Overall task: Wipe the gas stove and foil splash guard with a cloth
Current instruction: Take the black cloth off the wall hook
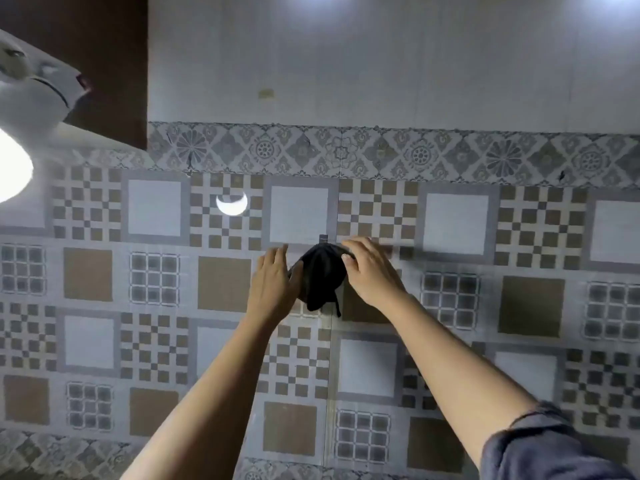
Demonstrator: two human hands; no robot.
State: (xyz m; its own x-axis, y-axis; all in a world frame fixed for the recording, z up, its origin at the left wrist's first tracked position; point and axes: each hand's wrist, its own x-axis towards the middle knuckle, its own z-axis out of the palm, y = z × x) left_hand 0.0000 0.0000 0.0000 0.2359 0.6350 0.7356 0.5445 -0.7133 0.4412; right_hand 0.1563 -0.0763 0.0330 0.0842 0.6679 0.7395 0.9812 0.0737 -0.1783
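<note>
A dark cloth (320, 278) hangs bunched from a small hook (323, 238) on the patterned tile wall (457, 306). My left hand (273, 282) is at the cloth's left side, fingers mostly straight against the wall, thumb touching the fabric. My right hand (369, 268) reaches in from the right, its fingers curled over the cloth's upper edge. Neither the gas stove nor the foil splash guard is in view.
A lit bulb in a white fitting (20, 133) glows at the far left, with its reflection (232, 203) on the tiles. Plain pale wall (381, 64) runs above the floral tile border (381, 154). A dark panel (86, 36) fills the upper left.
</note>
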